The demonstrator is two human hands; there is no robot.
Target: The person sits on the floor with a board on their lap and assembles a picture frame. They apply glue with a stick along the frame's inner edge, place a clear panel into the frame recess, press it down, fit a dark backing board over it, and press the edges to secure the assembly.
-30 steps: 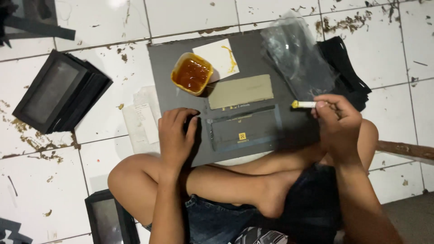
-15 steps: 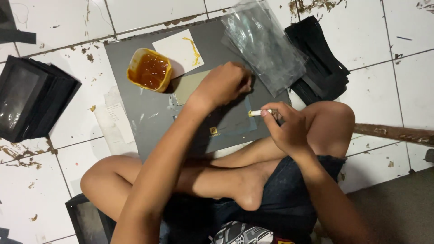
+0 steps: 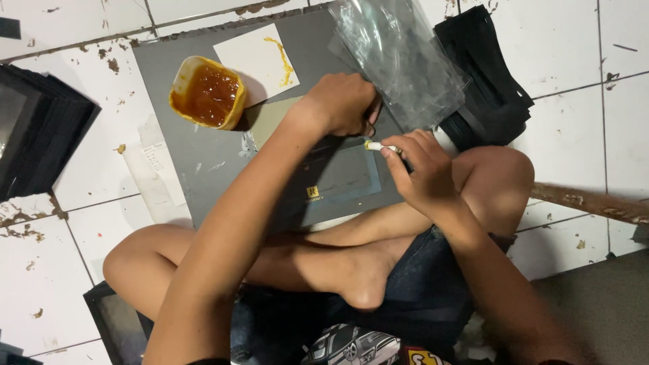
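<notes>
I sit cross-legged on a tiled floor with a grey board [image 3: 176, 145] in front of my legs. My left hand [image 3: 341, 103] reaches across the board, fingers curled at the edge of a pile of clear plastic sheets [image 3: 399, 57]; whether it grips one I cannot tell. My right hand [image 3: 422, 172] holds a small white stick [image 3: 378, 145], its tip pointing left just below the left hand. A dark grey card with a small yellow mark [image 3: 338, 179] lies on the board under both hands. A yellow cup of amber glue [image 3: 208, 93] stands at the board's far left.
A white paper smeared with yellow glue [image 3: 260, 57] lies behind the cup. A stack of black flat pieces [image 3: 490, 81] sits right of the plastic. Black frames [image 3: 37, 138] are piled at the left, another [image 3: 111, 321] by my knee. A rusty bar [image 3: 595, 203] lies at the right.
My left hand lifted off the dark card and reached up and right to the plastic sheets. My right hand brought the stick in toward it. The view shifted.
</notes>
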